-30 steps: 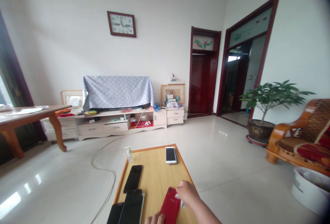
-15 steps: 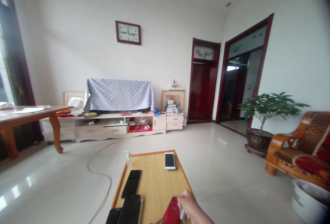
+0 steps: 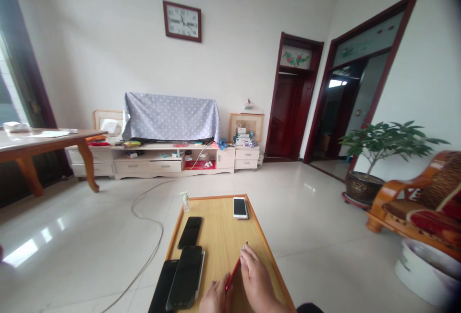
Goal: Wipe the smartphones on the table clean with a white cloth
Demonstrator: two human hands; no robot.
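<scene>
A red phone (image 3: pixel 233 274) stands on its edge on the small wooden table (image 3: pixel 219 241), held between both my hands. My left hand (image 3: pixel 214 298) grips its near end with curled fingers. My right hand (image 3: pixel 256 282) lies against its right face, fingers wrapped along it. Just left of my hands lie several black phones (image 3: pixel 186 277), two stacked, and another black phone (image 3: pixel 190 232) further back. A white phone (image 3: pixel 239 207) rests at the table's far right corner. A small pump bottle (image 3: pixel 186 202) stands at the far left corner.
A cable (image 3: pixel 151 241) snakes over the tiled floor left of the table. A TV cabinet (image 3: pixel 162 159) with a cloth-covered screen lines the far wall. A wooden table (image 3: pixel 43 145) stands left, a potted plant (image 3: pixel 374 159), a wooden armchair (image 3: pixel 421 198) and a white basin (image 3: pixel 425 270) right.
The red phone lay flat under my right hand; now it is tipped up on its edge, with both hands on it. The camera view has shifted and tilted down a little.
</scene>
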